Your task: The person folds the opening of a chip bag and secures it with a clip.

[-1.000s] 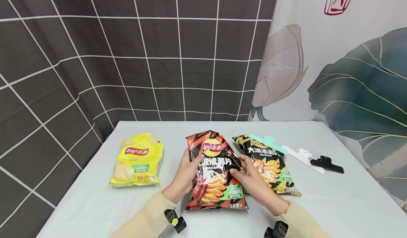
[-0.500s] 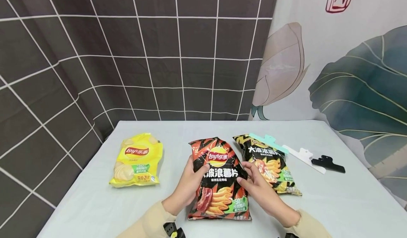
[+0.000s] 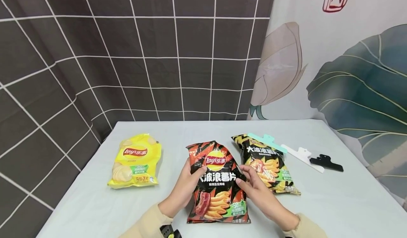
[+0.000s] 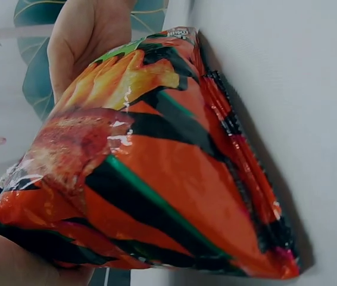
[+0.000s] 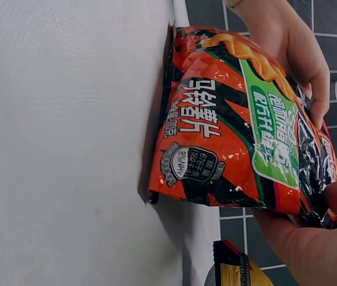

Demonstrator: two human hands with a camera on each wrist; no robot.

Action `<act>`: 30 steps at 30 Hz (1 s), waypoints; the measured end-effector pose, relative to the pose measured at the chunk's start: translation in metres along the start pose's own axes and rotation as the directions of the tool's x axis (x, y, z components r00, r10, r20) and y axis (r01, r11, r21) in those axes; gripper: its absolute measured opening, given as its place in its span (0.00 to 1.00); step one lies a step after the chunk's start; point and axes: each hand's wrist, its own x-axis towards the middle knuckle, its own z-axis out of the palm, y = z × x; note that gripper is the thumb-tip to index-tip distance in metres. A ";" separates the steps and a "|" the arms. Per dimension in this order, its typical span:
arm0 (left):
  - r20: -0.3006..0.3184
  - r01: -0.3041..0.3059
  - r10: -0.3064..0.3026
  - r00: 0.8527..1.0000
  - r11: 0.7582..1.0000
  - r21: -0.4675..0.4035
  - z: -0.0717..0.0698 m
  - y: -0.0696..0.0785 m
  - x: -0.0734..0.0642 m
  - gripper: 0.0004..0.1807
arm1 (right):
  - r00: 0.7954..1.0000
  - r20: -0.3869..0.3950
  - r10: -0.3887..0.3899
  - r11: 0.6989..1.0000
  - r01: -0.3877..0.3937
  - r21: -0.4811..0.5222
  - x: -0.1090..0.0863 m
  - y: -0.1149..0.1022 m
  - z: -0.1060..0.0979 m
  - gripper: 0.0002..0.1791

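Between my two hands is a red and black bag of potato chips, its printed front toward me and its bottom seam close over the table. My left hand grips its left side, thumb on the front and the other fingers hidden behind. On the opposite side my right hand pinches the bag's edge between thumb and fingers. The right wrist view shows the bag's lower front with both hands at its sides. In the left wrist view the bottom seam runs just over the white surface.
A yellow chip bag lies on the table at the left. Right of my hands lies a black and yellow chip bag, overlapped by a turquoise bag clip. White and black bag clips lie farther right.
Both hands have brought the red and black chip bag lower and nearer to me, its front showing flatter now. The other bags and the clips have stayed in place.
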 end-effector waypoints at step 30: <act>-0.083 -0.264 0.321 0.944 0.879 0.398 -0.019 0.045 0.030 0.33 | 0.993 -0.113 0.036 0.998 -0.031 0.048 0.002 -0.004 -0.004 0.21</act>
